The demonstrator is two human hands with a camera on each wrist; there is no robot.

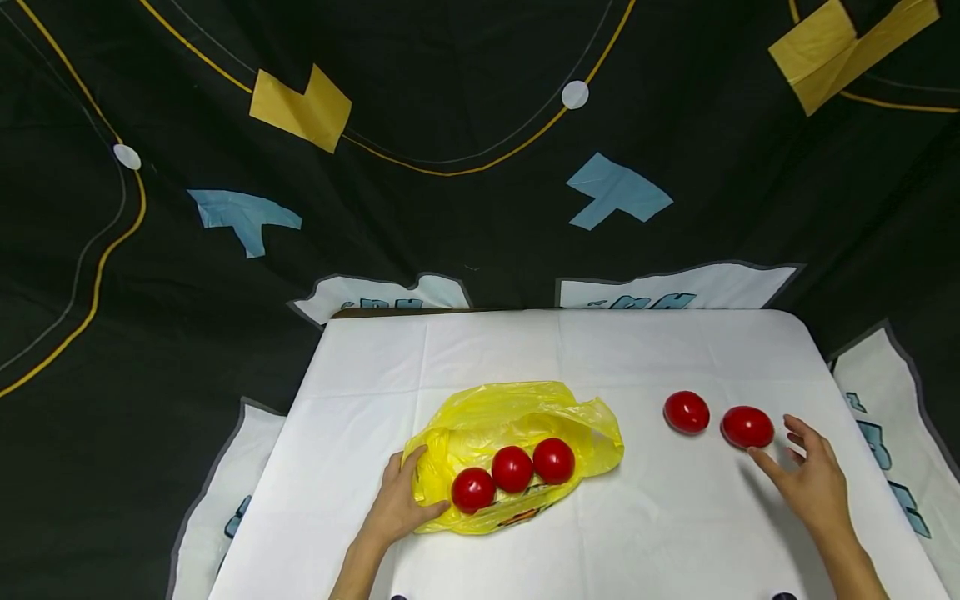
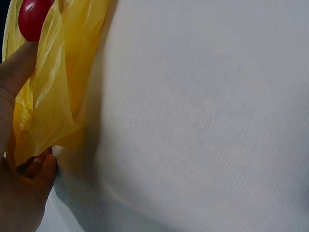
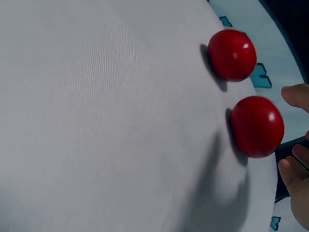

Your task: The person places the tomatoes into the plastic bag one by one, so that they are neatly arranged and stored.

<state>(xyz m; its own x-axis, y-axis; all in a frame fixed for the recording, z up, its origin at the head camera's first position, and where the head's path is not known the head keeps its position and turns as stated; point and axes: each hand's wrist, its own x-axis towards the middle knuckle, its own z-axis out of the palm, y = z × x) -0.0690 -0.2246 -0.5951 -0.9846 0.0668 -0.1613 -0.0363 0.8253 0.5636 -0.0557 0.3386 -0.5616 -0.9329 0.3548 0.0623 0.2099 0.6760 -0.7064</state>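
Observation:
My left hand [image 1: 395, 504] grips the left side of a crinkled yellow plastic bag [image 1: 487, 408], thumb at the mouth and fingers around the outer side. Three shiny red tomatoes [image 1: 512, 469] show in a slanting row in the bag's open mouth. Two more red tomatoes lie on the white cloth to the right of the bag. My right hand [image 1: 813, 479] is beside the nearer one [image 1: 747, 427], thumb and fingers spread apart around its right side. In the right wrist view a gap shows between the fingers and that tomato [image 3: 257, 126]. The other tomato [image 1: 686, 412] sits just left of it.
A white cloth covers the table [image 1: 487, 350], which has rounded far corners. Behind it hangs a black curtain [image 1: 450, 233] with yellow, blue and white printed shapes. Two small dark round things [image 1: 783, 596] show at the near edge of the head view.

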